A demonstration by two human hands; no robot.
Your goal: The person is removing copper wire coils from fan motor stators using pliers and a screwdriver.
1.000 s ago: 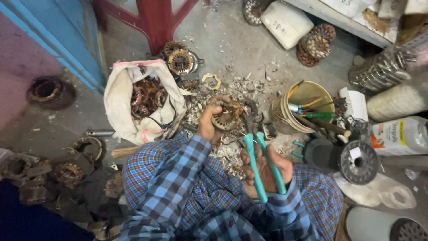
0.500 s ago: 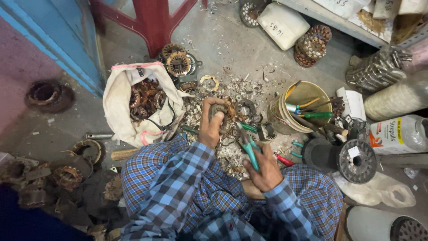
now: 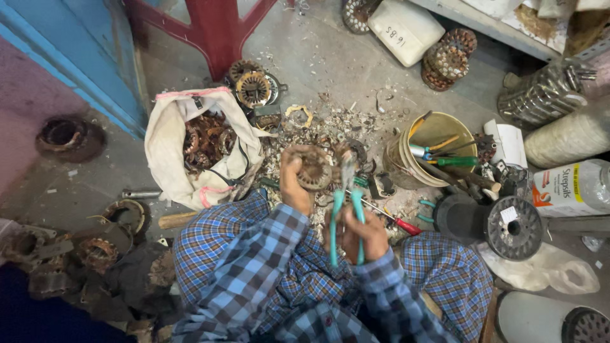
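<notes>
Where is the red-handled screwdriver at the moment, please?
In the head view, the red-handled screwdriver lies on the floor just right of the right hand, between it and the black spool.

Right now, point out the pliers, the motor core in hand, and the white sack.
pliers (image 3: 346, 219), head view, on the teal handles held by the right hand.
motor core (image 3: 316, 169), head view, on its round wound face by the left hand.
white sack (image 3: 166, 143), head view, on its left cloth wall.
</notes>
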